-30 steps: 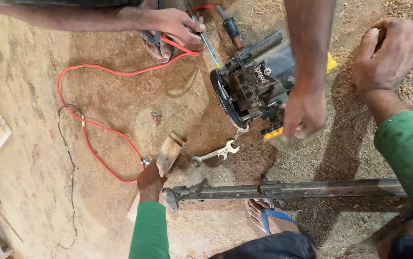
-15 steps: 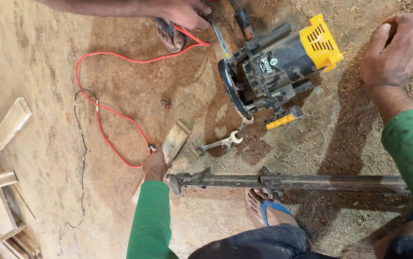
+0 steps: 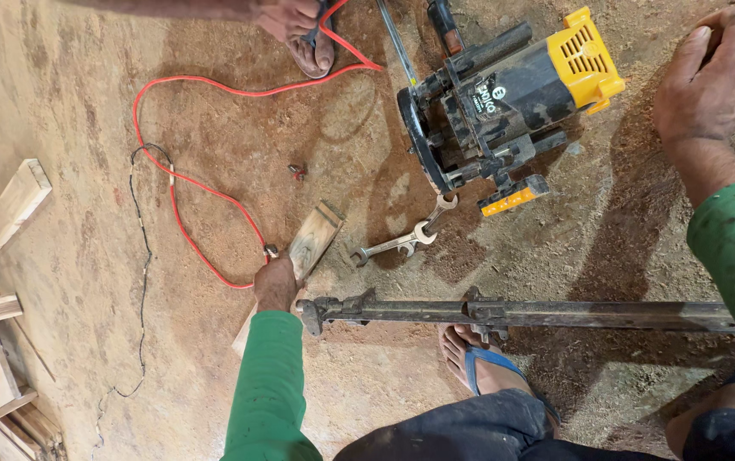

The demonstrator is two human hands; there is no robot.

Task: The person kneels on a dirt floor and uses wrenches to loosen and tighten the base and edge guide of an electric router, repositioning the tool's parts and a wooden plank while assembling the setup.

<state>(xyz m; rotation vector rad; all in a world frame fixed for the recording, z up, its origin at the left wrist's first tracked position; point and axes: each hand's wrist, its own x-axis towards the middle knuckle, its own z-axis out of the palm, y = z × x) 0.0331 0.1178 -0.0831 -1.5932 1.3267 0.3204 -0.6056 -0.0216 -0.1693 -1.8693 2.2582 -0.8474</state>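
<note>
My left hand [image 3: 275, 282], in a green sleeve, grips the lower part of a short wooden board [image 3: 318, 237] lying on the dirt floor. Just right of it lies a long rusty bar clamp [image 3: 512, 313], running to the right. My right hand [image 3: 716, 72] rests at the upper right on sawdust with its fingers curled; I see nothing in it. Between my hands lie two crossed spanners [image 3: 401, 243] and a black and yellow power router [image 3: 504, 102] on its side.
Another person's hand [image 3: 286, 17] is at the top edge by a sandal and a red cable [image 3: 196, 183] that loops across the floor. A thin black wire [image 3: 143, 282] runs down the left. Wood offcuts [image 3: 13, 205] lie at left. My sandalled foot [image 3: 478, 358] is below the clamp.
The other person's arm that reached down to the router has withdrawn, leaving the router fully in view. Their other hand has shifted toward the top edge. My own hands have barely moved.
</note>
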